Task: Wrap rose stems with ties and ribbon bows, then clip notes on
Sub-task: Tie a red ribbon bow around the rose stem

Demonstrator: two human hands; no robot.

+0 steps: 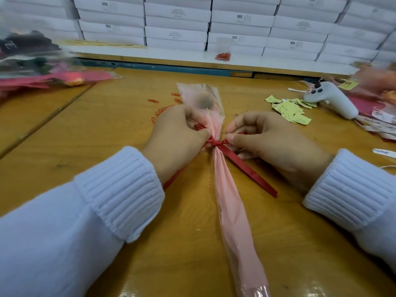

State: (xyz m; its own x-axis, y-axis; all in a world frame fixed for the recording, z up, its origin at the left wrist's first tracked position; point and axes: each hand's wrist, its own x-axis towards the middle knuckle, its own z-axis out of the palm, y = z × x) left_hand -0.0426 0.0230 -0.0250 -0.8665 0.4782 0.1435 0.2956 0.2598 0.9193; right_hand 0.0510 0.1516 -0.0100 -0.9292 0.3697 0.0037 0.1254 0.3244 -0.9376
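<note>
1. Shows wrapped rose (227,189) flat on wooden table (102,129), flower end away from the person, pink sleeve running back toward the near edge.
2. Has red ribbon (243,167) knotted round the wrapped rose at its narrow neck; one tail slants off to the rose's right, another peeks out under the left wrist.
3. Pinches a ribbon loop just left of the rose with left hand (175,138): thumb and forefinger pressed together, other fingers curled.
4. Pinches ribbon just right of the rose with right hand (272,142): thumb and forefinger tips together, rest curled in.
5. Shows red paper clips (159,112) scattered left of the rose's flower end, by the left hand.
6. Shows yellow notes (291,110) right of the rose, well apart; white handled tool (334,99) just beyond them.
7. Shows stacked white boxes (177,22) behind the rose; blurred pile of wrapped flowers (42,69) far to the rose's left.
</note>
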